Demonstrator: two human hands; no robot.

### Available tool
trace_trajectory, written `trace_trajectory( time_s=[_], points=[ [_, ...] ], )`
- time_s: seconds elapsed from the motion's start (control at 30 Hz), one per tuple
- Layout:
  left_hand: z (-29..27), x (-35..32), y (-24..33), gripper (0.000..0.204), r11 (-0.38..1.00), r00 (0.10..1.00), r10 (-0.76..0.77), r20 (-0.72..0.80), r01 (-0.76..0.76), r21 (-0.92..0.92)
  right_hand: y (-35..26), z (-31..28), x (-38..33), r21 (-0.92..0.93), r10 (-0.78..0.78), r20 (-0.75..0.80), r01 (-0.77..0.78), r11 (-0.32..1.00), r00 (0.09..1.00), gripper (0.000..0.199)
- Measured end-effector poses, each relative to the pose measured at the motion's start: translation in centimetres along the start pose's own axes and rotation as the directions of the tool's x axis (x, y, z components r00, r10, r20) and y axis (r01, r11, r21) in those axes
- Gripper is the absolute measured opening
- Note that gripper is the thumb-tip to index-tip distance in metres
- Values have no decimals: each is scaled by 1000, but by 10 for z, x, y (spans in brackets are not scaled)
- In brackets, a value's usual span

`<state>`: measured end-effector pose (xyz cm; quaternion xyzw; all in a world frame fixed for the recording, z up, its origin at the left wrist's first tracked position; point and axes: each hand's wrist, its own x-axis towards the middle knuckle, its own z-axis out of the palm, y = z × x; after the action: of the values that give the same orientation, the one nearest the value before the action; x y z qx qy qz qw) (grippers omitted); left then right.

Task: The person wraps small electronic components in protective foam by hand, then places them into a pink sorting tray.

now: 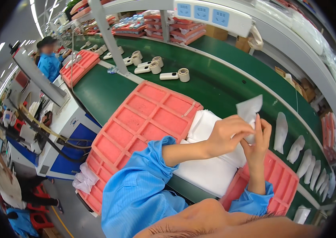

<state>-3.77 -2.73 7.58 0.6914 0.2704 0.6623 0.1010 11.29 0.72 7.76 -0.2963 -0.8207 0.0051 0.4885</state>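
In front of me, above a stack of flat white sheets or bags (205,174), both hands work on a thin white translucent bag (250,108). My left hand (228,137) pinches its near side, the fingertips closed together. My right hand (258,139) grips the lower part of the bag between thumb and fingers, with one finger pointing up along it. Whatever may be inside the bag is hidden by my fingers. Pink compartment trays lie on either side of the white stack: a large tray (144,119) at left, another tray (273,180) partly under my right forearm.
On the green conveyor, several white devices with round heads (174,75) stand in a line. Several bagged white items (280,133) lie at right. A metal post (110,37) and a socket strip (211,16) rise beyond. At far left, a co-worker (49,59) in blue sits.
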Motion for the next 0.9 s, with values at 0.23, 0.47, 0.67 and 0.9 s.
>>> trace_trajectory(
  time_s=[0.23,0.47,0.67,0.9],
  points=[
    [9,-7,-1,37,971,979,179,93,-191,143,13,-5,4,-131,-11,-64,3,991,998,67],
    [1,8,-19,69,975,981,-131,146,100,200,15,4,-7,129,226,-112,-212,969,968,73],
    [-19,19,-21,68,823,916,-379,132,399,-404,6,-3,6,460,135,22,-129,878,991,68],
    [-30,19,-38,53,785,917,-394,56,368,-499,35,7,-15,220,270,296,-341,914,916,58]
  ],
)
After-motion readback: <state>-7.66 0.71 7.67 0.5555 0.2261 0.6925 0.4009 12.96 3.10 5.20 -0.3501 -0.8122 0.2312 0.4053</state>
